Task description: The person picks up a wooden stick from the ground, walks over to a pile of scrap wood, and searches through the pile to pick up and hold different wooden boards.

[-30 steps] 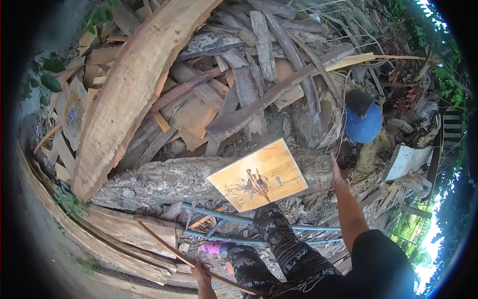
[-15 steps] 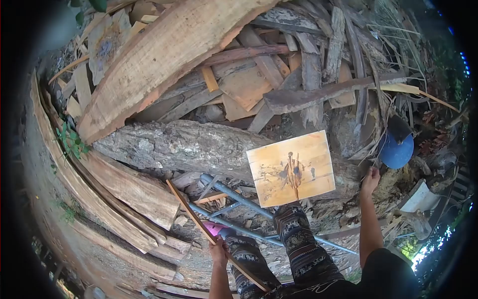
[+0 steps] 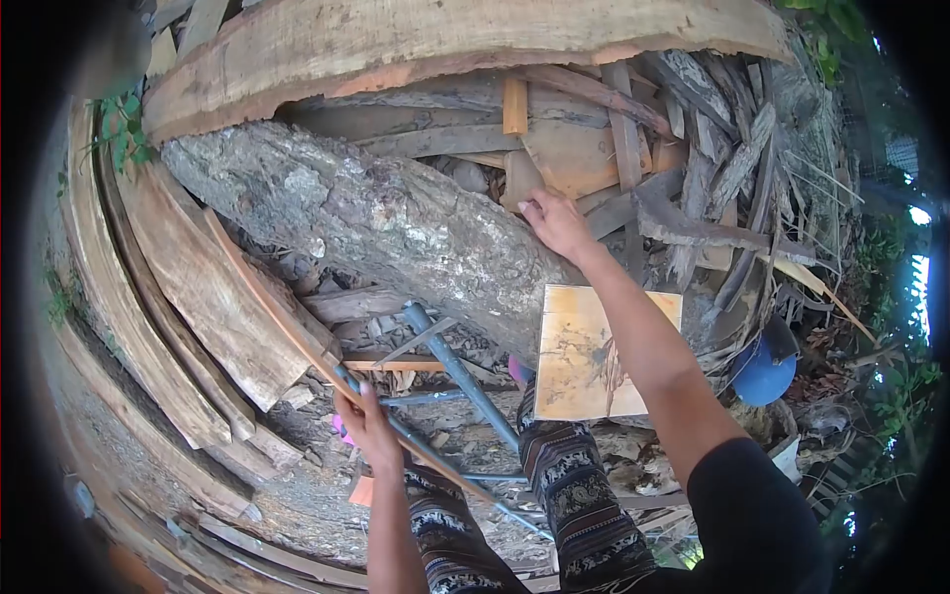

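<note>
My left hand (image 3: 368, 431) is closed around a long, thin wooden strip (image 3: 282, 322) that slants from the upper left down toward my legs. Over the far side of a thick bark-covered log (image 3: 386, 223) is my right hand (image 3: 559, 226), its fingers curled beside a small piece of board (image 3: 520, 178). Whether those fingers pinch anything is hidden. Below my right forearm a square pale wooden board (image 3: 574, 366) with dark stains shows in front of my knee, partly covered by the arm.
A broad curved slab (image 3: 445, 40) spans the top, above a heap of scrap wood (image 3: 693, 188). Long planks (image 3: 188, 267) lie at left. A blue metal frame (image 3: 460, 371) stands near my legs, and a blue rounded object (image 3: 764, 371) sits at right.
My right hand has moved left and upward, away from the blue rounded object to over the log. The left hand and its strip have shifted up and left, and the view has turned.
</note>
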A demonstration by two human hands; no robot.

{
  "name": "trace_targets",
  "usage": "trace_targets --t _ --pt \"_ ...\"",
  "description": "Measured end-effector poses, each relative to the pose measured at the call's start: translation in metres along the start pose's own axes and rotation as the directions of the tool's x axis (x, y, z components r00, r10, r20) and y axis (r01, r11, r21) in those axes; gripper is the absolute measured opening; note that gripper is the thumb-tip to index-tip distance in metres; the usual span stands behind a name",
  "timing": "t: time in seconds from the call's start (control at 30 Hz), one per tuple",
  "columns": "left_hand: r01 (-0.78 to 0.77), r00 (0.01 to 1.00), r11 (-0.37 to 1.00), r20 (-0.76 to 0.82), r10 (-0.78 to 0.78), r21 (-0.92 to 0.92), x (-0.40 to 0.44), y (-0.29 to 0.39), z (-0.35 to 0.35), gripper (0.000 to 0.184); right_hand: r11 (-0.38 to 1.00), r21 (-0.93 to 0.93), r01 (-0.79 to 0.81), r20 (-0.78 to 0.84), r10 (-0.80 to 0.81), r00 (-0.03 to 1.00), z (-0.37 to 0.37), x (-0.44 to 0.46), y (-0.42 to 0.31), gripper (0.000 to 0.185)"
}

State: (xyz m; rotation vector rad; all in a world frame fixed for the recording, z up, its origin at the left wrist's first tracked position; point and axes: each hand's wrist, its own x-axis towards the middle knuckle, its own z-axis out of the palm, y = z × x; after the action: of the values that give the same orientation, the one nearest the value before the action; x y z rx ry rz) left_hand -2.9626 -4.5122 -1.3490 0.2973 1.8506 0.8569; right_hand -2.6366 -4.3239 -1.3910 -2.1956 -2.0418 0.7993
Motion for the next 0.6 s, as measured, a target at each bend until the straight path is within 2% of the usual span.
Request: trace_targets --t 0.03,0.07,0.1,0.13,0.17,0.27,0.33,0.4,0.47,0.53,0.6 --pt "-0.051 0.998 0.999 0.045 0.05 0.017 0.022 0.015 0.011 0.045 0.984 0.072 -0.16 0.104 0.153 0.983 0.001 0.003 0.0 0.031" --pt "-0.253 0.945 0.895 -0.103 0.31 0.368 0.046 0.023 0.025 0.054 0.985 0.061 -0.159 0.107 0.152 0.983 0.006 -0.002 0.005 0.031" --pt "-0.338 0.806 0.64 -0.138 0.576 0.69 0.067 0.034 0.044 0.062 0.996 -0.046 -0.072 0.108 0.077 0.991 0.009 -0.011 0.016 0.037" --pt "-0.426 0.828 0.713 -0.077 0.555 0.557 0.082 0.057 0.058 0.073 0.988 -0.155 0.017 0.116 0.001 0.993 0.015 -0.021 0.028 0.044" --pt "-0.424 0.76 0.601 -0.094 0.643 0.678 0.095 0.075 0.075 0.071 0.973 -0.229 -0.007 0.128 0.037 0.991 0.026 -0.023 0.037 0.051" --pt "-0.355 0.787 0.687 -0.194 0.586 0.633 0.127 0.106 0.139 0.074 0.973 -0.227 -0.041 0.13 0.073 0.989 0.014 -0.027 0.018 0.054" --pt "-0.231 0.815 0.693 -0.253 0.521 0.682 0.154 0.105 0.182 0.079 0.978 -0.202 -0.048 0.094 0.068 0.993 0.016 -0.032 0.019 0.055" --pt "0.045 0.841 0.646 -0.378 0.387 0.762 0.168 0.11 0.219 0.082 0.985 -0.168 -0.028 0.076 0.042 0.996 0.018 -0.033 0.025 0.053" --pt "0.109 0.815 0.58 -0.407 0.413 0.807 0.167 0.111 0.229 0.081 0.985 -0.171 -0.003 0.039 0.009 0.999 0.017 -0.031 0.029 0.051" --pt "0.111 0.799 0.531 -0.393 0.455 0.84 0.168 0.107 0.23 0.076 0.992 -0.12 -0.045 0.116 0.059 0.991 0.013 -0.029 0.023 0.045" --pt "0.112 0.803 0.516 -0.383 0.457 0.849 0.167 0.106 0.23 0.072 0.989 -0.089 -0.116 0.107 0.126 0.986 0.019 -0.026 0.024 0.04"
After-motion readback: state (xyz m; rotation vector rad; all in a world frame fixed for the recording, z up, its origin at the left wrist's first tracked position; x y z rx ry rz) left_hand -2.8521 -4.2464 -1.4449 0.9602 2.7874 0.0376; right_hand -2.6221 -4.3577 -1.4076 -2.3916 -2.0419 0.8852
